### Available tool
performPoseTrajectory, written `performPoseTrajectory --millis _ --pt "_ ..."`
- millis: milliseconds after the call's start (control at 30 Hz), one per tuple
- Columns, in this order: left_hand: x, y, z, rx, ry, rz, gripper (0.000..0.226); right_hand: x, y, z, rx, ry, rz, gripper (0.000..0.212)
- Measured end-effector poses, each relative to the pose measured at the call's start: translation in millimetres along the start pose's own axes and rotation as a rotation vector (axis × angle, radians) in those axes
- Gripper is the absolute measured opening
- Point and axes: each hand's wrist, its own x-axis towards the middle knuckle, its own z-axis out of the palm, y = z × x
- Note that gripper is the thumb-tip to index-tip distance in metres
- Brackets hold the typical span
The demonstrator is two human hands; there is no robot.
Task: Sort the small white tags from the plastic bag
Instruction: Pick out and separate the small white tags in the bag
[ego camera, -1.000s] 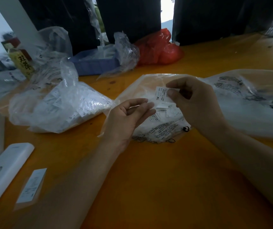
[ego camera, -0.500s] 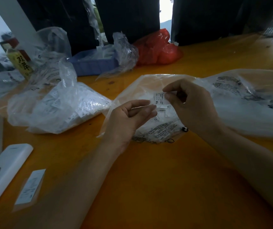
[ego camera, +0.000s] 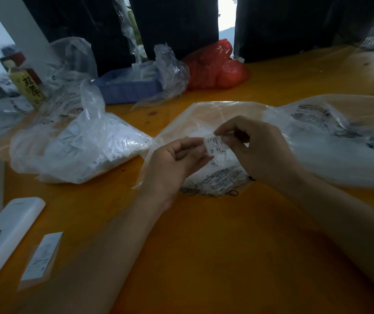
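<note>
A small white tag [ego camera: 214, 145] marked XL hangs between my two hands above a flat clear plastic bag [ego camera: 206, 118] on the orange table. My right hand [ego camera: 260, 150] pinches the tag's right side with thumb and forefinger. My left hand [ego camera: 177, 159] is palm up, and its fingertips touch the tag's left edge. Several loose white tags [ego camera: 223, 158] lie on the bag just under the hands. A second clear bag [ego camera: 79, 146] stuffed with white tags sits to the left.
A large printed plastic bag [ego camera: 339, 137] spreads at the right. At the back stand a blue tray [ego camera: 129, 87], a red bag [ego camera: 217, 66] and a yellow carton [ego camera: 28, 89]. A white device [ego camera: 5, 236] and a small white box [ego camera: 42, 257] lie at the left front.
My right hand has brought the XL tag down and leftward to my left hand's fingertips. The left hand has risen slightly to meet it.
</note>
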Motion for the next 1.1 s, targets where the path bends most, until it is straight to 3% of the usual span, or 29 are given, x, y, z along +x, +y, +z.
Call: performPoseTrajectory --millis 533,700,900,1100 --pt "-3 2 2 0.096 0.010 0.020 0.014 1 7 3 -0.010 -0.031 -0.052 0.018" --pt "-4 2 5 0.061 0.015 0.003 0.015 0 5 7 0.127 0.005 0.106 0.032" --pt "-1 2 4 -0.050 0.069 -0.037 0.014 -3 3 7 0.215 -0.046 0.220 0.009" --pt "-2 3 5 -0.032 0.064 0.001 0.022 -6 -6 12 0.131 -0.127 0.120 0.013"
